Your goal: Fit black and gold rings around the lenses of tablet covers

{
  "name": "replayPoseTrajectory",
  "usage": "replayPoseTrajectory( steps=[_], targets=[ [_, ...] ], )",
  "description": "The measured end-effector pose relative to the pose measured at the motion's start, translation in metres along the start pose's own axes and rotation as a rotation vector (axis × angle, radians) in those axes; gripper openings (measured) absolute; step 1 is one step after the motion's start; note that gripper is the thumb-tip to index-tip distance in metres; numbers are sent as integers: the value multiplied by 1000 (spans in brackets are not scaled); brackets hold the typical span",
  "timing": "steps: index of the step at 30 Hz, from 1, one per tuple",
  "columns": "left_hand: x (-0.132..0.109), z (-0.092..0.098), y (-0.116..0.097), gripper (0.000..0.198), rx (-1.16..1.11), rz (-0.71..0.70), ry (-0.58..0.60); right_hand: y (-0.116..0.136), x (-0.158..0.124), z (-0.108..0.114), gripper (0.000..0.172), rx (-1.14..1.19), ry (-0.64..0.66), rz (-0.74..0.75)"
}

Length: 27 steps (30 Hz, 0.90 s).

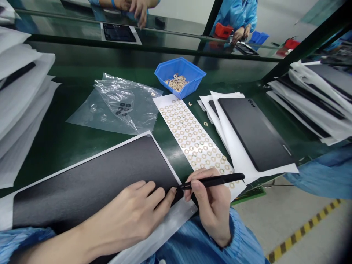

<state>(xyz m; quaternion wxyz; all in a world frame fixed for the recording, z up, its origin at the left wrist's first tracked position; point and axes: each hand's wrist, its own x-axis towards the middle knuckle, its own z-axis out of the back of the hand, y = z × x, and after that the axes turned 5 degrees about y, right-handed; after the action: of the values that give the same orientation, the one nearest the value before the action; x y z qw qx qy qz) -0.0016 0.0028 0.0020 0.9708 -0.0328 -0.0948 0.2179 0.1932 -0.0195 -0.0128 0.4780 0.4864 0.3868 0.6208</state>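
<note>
A dark tablet back cover [90, 179] lies on a white sheet in front of me. My left hand [132, 216] rests flat on its near right corner, fingers stretched out. My right hand [211, 205] pinches black tweezers [214, 180], whose tip meets the cover's corner by my left fingertips. Just beyond lies a long white strip [192, 137] covered with several small tan rings.
A blue bin [180, 76] of loose rings stands behind the strip. A clear plastic bag [118, 104] lies to the left. Another dark cover [255, 132] rests on white sheets at right. Stacks of sleeved covers [316, 99] flank both sides. Other people's hands [140, 11] work across the bench.
</note>
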Motion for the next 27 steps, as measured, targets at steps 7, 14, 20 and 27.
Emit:
replayPoseTrajectory(
  steps=[7,14,20,27],
  targets=[
    [0,-4,3,23,-63,40,-117,1,0,4,10,-68,24,65],
    [3,-3,6,19,-59,78,-151,0,-5,-1,9,259,9,113],
    [4,-3,7,17,-3,79,-92,38,1,38,8,-61,-115,287],
    [4,-1,5,9,5,91,23,84,119,85,15,-757,-249,602]
  ],
)
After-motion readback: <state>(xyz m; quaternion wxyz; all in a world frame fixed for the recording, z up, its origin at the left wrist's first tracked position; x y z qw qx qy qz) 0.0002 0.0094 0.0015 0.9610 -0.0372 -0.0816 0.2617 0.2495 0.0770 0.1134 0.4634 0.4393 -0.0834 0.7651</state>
